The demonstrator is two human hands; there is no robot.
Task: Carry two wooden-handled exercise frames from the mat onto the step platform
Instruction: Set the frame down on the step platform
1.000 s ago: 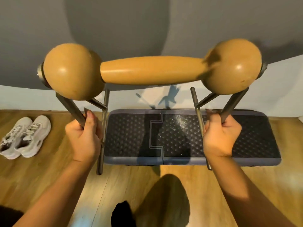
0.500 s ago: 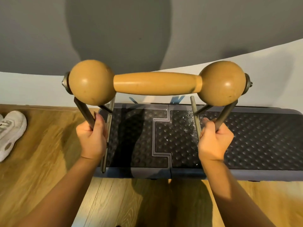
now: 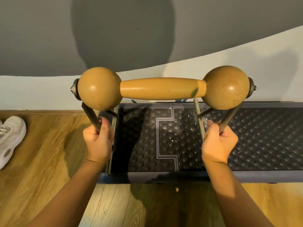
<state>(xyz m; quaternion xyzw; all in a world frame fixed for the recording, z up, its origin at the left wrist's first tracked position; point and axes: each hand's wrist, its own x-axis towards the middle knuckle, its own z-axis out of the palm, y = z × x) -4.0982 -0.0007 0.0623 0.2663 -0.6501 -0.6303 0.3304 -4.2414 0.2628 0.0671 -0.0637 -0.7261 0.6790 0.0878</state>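
I hold one exercise frame (image 3: 162, 88) in front of me: a tan wooden bar with a ball at each end on grey metal legs. My left hand (image 3: 98, 141) is closed around its left leg, and my right hand (image 3: 218, 143) grips its right leg. The frame hangs over the left half of the dark studded step platform (image 3: 255, 136), its left leg rail near the platform's left edge. I cannot tell whether the legs touch the platform. A second frame is not in sight.
The platform stands on a wooden floor (image 3: 41, 161) against a grey and white wall (image 3: 41, 38). A white sneaker (image 3: 9, 138) lies on the floor at the far left. My shadow falls on the wall.
The frame has come down and away from my head, toward the platform. My view has shifted closer, so the platform fills more of the right side and the sneakers have slid left.
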